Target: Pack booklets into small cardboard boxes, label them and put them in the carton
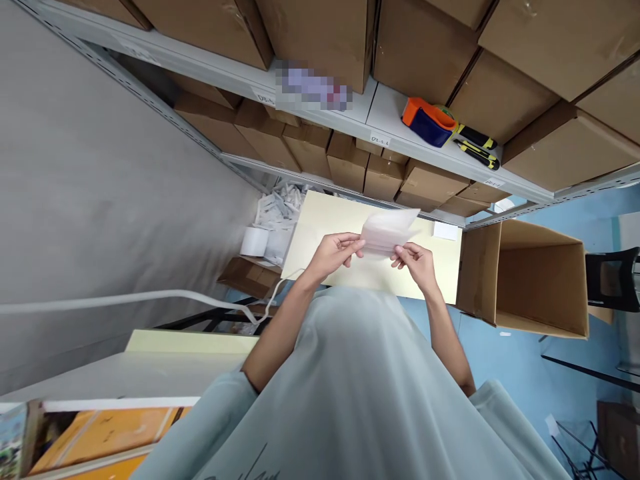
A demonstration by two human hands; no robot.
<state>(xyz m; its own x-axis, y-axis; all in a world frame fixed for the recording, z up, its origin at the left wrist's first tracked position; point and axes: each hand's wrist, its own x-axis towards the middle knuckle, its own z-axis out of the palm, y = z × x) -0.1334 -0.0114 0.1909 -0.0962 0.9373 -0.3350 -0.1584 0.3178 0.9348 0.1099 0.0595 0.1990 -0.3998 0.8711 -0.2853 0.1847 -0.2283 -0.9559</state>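
**Two Hands Hold a Thin White Sheet**

The left hand and the right hand both pinch a thin white sheet that you can almost see through. Each grip is closed on a bottom edge of it. The sheet is up in the air, over the pale yellow counter. An open cardboard box sits just right of the counter. A white paper roll lies to the left. On the shelf above rests an orange and blue tape tool.
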